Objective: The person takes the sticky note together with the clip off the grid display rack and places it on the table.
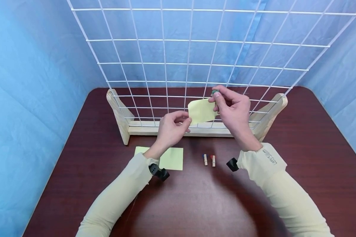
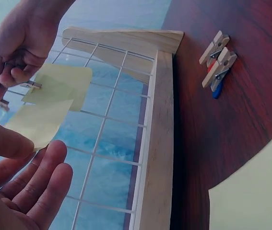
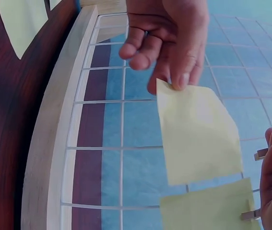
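My left hand (image 1: 172,130) pinches a pale yellow paper note (image 1: 201,111) by its lower left corner, in front of the white wire grid (image 1: 190,63). At the note's upper right, my right hand (image 1: 232,110) grips a clothespin with a green end (image 1: 215,92). Beside this note, a second yellow note (image 2: 73,84) hangs at the grid with a wooden clothespin (image 2: 32,85) on it. The right wrist view shows the held note (image 3: 200,134) slightly overlapping or close to the second one; whether they touch I cannot tell.
Two wooden clothespins, one with blue (image 1: 205,159) and one with red (image 1: 213,161), lie on the dark red table (image 1: 178,204). Yellow paper (image 1: 172,158) lies left of them, partly under my left wrist. Wooden feet (image 1: 120,115) and a wooden bar (image 1: 142,130) support the grid.
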The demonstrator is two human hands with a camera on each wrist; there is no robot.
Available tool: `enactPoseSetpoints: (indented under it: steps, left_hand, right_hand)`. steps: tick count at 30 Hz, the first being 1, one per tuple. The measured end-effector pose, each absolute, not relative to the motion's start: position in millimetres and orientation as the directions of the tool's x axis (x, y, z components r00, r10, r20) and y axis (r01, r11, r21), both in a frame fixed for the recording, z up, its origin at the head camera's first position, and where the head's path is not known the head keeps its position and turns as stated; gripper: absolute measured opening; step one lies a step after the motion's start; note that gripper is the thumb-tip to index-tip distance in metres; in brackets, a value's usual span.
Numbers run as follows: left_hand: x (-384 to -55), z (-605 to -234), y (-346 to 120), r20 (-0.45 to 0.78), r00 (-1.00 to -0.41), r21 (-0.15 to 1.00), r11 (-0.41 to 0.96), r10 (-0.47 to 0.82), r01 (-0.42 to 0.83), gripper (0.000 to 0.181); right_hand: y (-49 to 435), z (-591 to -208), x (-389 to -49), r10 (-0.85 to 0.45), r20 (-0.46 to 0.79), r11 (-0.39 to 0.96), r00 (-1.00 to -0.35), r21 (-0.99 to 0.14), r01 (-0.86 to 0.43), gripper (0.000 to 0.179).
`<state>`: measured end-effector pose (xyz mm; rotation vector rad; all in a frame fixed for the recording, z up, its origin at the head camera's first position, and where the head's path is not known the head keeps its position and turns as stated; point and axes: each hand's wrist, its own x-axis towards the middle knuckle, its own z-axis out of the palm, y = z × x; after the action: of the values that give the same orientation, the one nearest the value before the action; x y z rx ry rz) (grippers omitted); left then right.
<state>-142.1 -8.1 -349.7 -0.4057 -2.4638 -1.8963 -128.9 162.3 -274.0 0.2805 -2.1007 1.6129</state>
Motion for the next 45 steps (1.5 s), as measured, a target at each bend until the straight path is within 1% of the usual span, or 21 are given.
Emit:
enactPoseSetpoints:
  steps: [5, 10, 17, 21, 28, 34, 39, 45]
  left_hand:
    - [-135, -349, -17, 0.155, -0.967, 0.948, 0.245, 0.201, 0.203, 0.017]
    - [-127, -348, -26, 0.145, -0.965, 0.946, 0.254, 0.217, 0.200, 0.016]
    - [-114, -348, -40, 0.113, -0.968, 0.946, 0.275, 0.222, 0.173, 0.019]
    - [-103, -347, -50, 0.091, -0.969, 0.940, 0.301, 0.229, 0.159, 0.018]
    - [-72, -327, -61, 0.057, -0.961, 0.934, 0.324, 0.272, 0.148, 0.016]
    - [-52, -331, -71, -0.017, -0.962, 0.939, 0.335, 0.272, 0.077, 0.015]
    - [-36, -336, -77, -0.072, -0.954, 0.934, 0.356, 0.290, 0.037, 0.015]
    - [-26, -347, -84, -0.114, -0.946, 0.936, 0.352, 0.302, -0.001, 0.014]
  right_hand:
    - [166, -273, -122, 0.120, 0.508, 0.228, -0.853, -0.850, -0.474, 0.017]
    - [173, -276, -115, 0.112, 0.515, 0.208, -0.850, -0.849, -0.487, 0.016]
    - [191, -299, -113, 0.076, 0.526, 0.189, -0.847, -0.842, -0.505, 0.017]
    - [200, -315, -110, 0.088, 0.485, 0.188, -0.870, -0.866, -0.464, 0.016]
    - [207, -333, -96, 0.091, 0.372, 0.203, -0.924, -0.915, -0.349, 0.015]
    - [210, -349, -85, 0.057, 0.290, 0.213, -0.955, -0.938, -0.272, 0.017]
    - [217, -364, -77, 0.021, 0.245, 0.226, -0.969, -0.946, -0.235, 0.017]
    - [222, -374, -70, 0.059, 0.149, 0.228, -0.987, -0.965, -0.132, 0.014]
